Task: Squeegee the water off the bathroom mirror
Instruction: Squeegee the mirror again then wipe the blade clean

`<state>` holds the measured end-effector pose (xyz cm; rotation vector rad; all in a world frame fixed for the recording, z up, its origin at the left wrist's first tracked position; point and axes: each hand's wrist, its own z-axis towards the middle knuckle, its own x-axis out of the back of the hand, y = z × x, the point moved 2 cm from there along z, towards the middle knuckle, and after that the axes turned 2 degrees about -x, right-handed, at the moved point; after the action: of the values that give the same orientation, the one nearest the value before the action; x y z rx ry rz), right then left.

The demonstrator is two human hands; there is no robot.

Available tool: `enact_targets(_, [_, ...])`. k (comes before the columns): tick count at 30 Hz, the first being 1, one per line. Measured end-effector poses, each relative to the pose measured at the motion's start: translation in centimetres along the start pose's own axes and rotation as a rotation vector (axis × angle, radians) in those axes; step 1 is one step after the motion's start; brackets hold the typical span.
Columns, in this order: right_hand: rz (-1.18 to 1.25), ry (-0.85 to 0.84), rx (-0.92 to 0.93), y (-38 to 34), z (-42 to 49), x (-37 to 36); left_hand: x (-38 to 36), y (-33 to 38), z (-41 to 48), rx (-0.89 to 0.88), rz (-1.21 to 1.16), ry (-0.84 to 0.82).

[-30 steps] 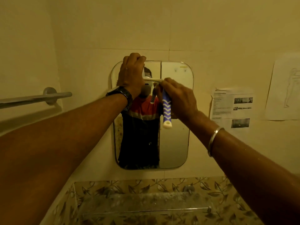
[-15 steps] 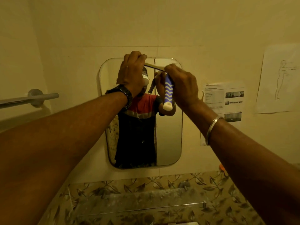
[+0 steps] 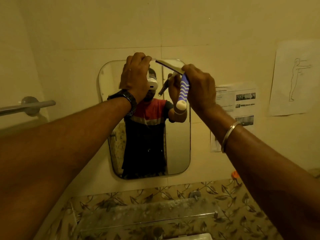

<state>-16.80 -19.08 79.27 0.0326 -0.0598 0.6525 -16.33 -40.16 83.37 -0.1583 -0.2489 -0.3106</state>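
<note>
We have raised the squeegee with the purple-and-white wavy handle point(image 3: 183, 90) from just below the top edge of the rounded rectangular wall mirror point(image 3: 178, 135) up to that edge, and its blade now tilts, left end higher. Our right hand point(image 3: 199, 87) keeps a closed grip on the handle, while our left hand point(image 3: 135, 78) — black watch at the wrist — pinches the blade's left tip at the mirror's top edge. That puts the blade at the start of a downward pull — we judge the glass below it is yet to be wiped.
</note>
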Motion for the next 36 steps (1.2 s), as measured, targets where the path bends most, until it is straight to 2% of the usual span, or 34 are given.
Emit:
enact_targets(4, [0.101,-0.044,0.008,-1.2,-4.0,-0.9,-0.2,-0.1,-0.2,0.002,0.003,-0.003])
enact_targets(8, [0.105,-0.139,-0.018,-2.3,-6.2,-2.0,-0.5,0.2,-0.3,-0.004,0.008,-0.018])
enact_targets(14, [0.049,0.057,-0.026,-0.1,-0.6,0.7,-0.7,0.7,0.0,-0.031,0.025,0.006])
enact_targets(17, [0.005,-0.002,-0.052,0.6,0.0,0.4,-0.9,0.8,0.0,-0.021,0.017,0.014])
enact_targets(22, [0.083,-0.015,-0.065,-0.5,-4.5,-0.5,-0.9,0.9,-0.4,-0.017,0.016,-0.007])
enact_targets(26, [0.143,-0.126,-0.081,-2.3,-7.9,-1.7,-0.9,1.3,-0.6,-0.012,-0.002,-0.009])
enact_targets(31, [0.087,0.028,-0.093,-0.7,-4.8,0.4,-0.7,1.2,-0.7,-0.025,0.006,-0.015])
enact_targets(36, [0.059,0.016,-0.109,-0.8,-4.9,0.3,-0.7,0.5,-0.9,0.0,0.016,-0.019])
